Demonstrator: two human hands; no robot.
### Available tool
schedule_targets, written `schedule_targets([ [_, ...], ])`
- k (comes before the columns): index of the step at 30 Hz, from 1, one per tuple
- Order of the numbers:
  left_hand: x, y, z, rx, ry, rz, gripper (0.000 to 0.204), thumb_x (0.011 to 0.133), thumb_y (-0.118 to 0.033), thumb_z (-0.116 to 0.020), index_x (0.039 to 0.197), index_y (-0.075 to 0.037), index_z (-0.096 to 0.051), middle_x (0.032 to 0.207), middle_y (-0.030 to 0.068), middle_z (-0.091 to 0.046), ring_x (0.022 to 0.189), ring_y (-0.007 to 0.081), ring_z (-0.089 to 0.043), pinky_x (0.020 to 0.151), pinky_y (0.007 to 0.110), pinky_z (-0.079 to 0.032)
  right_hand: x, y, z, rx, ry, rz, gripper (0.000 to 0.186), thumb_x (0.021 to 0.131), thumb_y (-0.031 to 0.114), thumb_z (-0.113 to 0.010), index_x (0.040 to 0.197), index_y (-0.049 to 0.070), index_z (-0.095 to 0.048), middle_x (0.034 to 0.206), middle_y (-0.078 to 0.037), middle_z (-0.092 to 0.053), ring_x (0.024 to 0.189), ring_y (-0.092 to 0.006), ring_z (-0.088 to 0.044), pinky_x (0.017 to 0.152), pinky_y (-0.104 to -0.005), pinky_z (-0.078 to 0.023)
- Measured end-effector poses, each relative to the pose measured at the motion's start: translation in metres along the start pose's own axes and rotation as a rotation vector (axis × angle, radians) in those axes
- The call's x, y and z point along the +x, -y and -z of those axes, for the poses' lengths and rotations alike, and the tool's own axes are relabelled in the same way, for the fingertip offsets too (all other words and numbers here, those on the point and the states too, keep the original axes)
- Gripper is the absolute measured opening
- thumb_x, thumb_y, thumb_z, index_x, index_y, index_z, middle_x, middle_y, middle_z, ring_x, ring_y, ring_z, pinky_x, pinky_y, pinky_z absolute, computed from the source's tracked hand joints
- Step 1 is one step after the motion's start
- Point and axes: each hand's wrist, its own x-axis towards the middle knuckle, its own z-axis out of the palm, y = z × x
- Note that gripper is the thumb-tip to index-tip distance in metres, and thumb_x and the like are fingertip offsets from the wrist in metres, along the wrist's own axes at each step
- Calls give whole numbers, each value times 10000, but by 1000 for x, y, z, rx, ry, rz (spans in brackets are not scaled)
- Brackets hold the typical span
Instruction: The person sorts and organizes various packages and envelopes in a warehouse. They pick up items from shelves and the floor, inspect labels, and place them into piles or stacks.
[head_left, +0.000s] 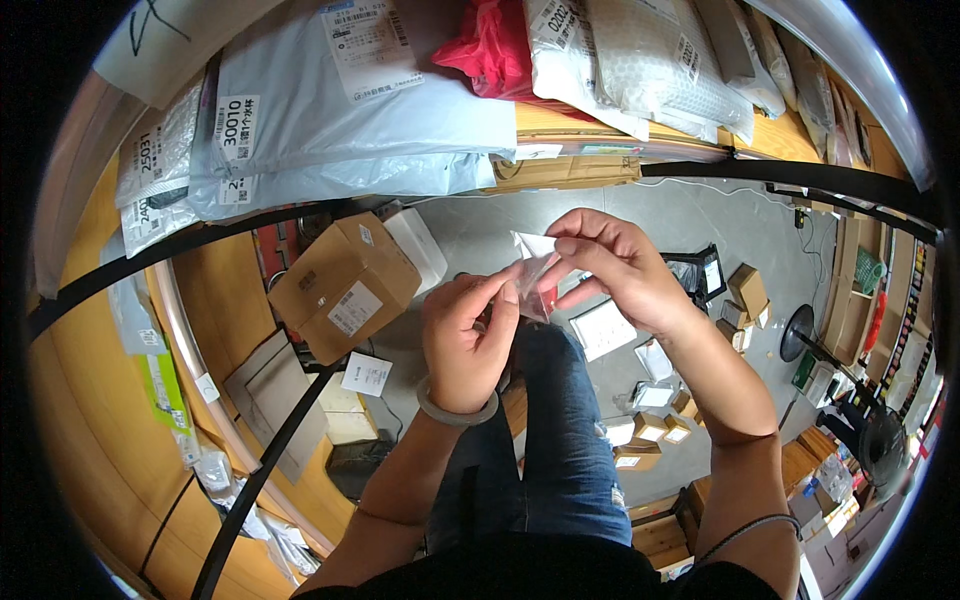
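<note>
Between my two hands, above my knees, is a small clear plastic bag (pixel 534 290) with a white upper corner and a bit of red showing at its right side. My left hand (pixel 470 325), with a grey band at the wrist, pinches the bag's left edge between thumb and forefinger. On the other side my right hand (pixel 615 265) grips the upper right edge with thumb and bent fingers. What lies inside the bag is too small to make out.
Ahead, a wooden shelf holds a large grey-blue parcel (pixel 300 110), a red bag (pixel 495 50) and several white mailers. A brown carton (pixel 348 285) stands at left. Several small boxes (pixel 650 428) lie on the grey floor, and a black fan (pixel 882 445) stands far right.
</note>
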Motion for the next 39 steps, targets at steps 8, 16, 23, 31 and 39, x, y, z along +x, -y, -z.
schedule_targets([
  [8, -1, -3, 2, 536, -41, -265, 214, 855, -120, -698, 1061, -105, -756, 777, 22, -645, 730, 224, -607, 738, 380, -426, -3, 1, -15, -720, -106, 341, 342, 914, 228, -742, 1113, -22, -620, 1060, -117, -678, 863, -157, -687, 639, -286, -588],
  [16, 0, -3, -1, 504, -4, -261, 220, 860, -118, -694, 1072, -91, -749, 804, 33, -660, 759, 235, -623, 755, 377, -452, -1, -4, -16, -887, -172, 399, 117, 917, 58, -686, 1017, -4, -684, 898, -114, -731, 717, -191, -732, 634, -305, -590],
  [23, -2, -7, -7, -395, 27, 295, 146, 987, -143, -658, 1054, -24, -710, 940, 61, -704, 818, 124, -619, 719, 267, -474, -2, -6, -19, -1161, -173, 638, 137, 883, 72, -691, 1016, 43, -706, 863, -126, -713, 731, -317, -703, 632, -364, -566],
  [31, -1, 6, -4, -178, -76, 151, 86, 962, -104, -699, 966, -22, -675, 778, -13, -620, 649, 52, -470, 598, 211, -378, 11, -1, 3, -298, -115, 194, 115, 979, 112, -650, 1036, 13, -662, 941, -22, -698, 822, -103, -694, 714, -221, -531],
  [39, 23, 36, 47, -431, -114, 233, 216, 980, -120, -557, 1186, -56, -566, 988, 83, -635, 946, 175, -628, 889, 344, -505, 34, 16, 28, 781, 146, 312, 220, 1015, 144, -596, 1221, 70, -595, 1086, -124, -718, 931, -194, -737, 679, -321, -656],
])
